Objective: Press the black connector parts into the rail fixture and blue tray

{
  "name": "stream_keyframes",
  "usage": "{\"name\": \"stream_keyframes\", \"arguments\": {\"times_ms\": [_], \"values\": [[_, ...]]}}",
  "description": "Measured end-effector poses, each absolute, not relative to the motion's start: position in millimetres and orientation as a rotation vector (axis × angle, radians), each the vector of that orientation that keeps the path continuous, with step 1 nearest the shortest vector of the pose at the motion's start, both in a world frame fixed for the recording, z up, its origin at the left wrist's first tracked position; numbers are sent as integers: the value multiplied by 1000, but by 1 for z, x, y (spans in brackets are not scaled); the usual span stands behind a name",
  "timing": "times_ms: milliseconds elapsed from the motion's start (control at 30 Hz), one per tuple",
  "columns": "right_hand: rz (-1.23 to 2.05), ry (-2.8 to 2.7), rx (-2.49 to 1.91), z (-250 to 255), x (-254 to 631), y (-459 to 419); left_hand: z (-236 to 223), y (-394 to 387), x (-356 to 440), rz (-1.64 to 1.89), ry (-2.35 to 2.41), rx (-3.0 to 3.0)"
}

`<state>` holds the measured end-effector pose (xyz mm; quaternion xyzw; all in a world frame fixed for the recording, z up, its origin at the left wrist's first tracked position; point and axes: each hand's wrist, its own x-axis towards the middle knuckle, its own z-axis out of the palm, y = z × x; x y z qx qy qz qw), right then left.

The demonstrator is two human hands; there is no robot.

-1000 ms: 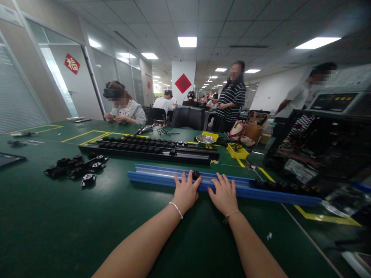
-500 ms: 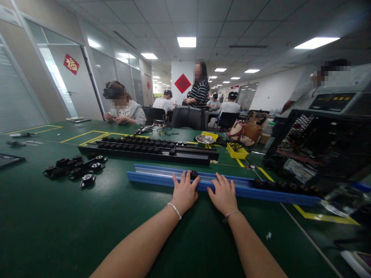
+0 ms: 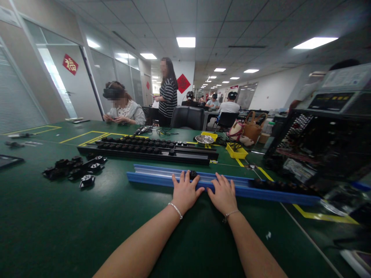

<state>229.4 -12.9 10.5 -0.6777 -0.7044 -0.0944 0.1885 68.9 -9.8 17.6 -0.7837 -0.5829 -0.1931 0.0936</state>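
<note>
A long blue channel rail (image 3: 150, 178) with a pale inner strip lies across the green table in front of me. My left hand (image 3: 186, 190) rests on it with fingers spread, beside a small round black part (image 3: 193, 175) sitting in the channel. To its right, my right hand (image 3: 223, 193) lies on the near edge of the same rail, fingers also spread. Neither hand is wrapped round anything. Several black parts (image 3: 278, 185) sit in a row at the rail's right end, partly blurred.
Beyond lie black rails (image 3: 139, 154) holding rows of black parts. Loose black parts (image 3: 66, 168) are heaped at left. Farther back are a metal dish (image 3: 204, 139) and yellow tray (image 3: 237, 150). An open computer case (image 3: 307, 146) stands at right. A person (image 3: 124, 108) sits across the table.
My left thumb has moved outward to the right, toward my right hand. Otherwise both hands and the rail stay put. A standing person in the background has moved left.
</note>
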Motion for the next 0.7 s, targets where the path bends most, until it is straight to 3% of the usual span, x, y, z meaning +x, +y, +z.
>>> {"name": "stream_keyframes", "arguments": {"times_ms": [700], "values": [[-253, -1982, -1919, 12, 229, -13, 22, -11, 58, -553, -1796, -2300]]}}
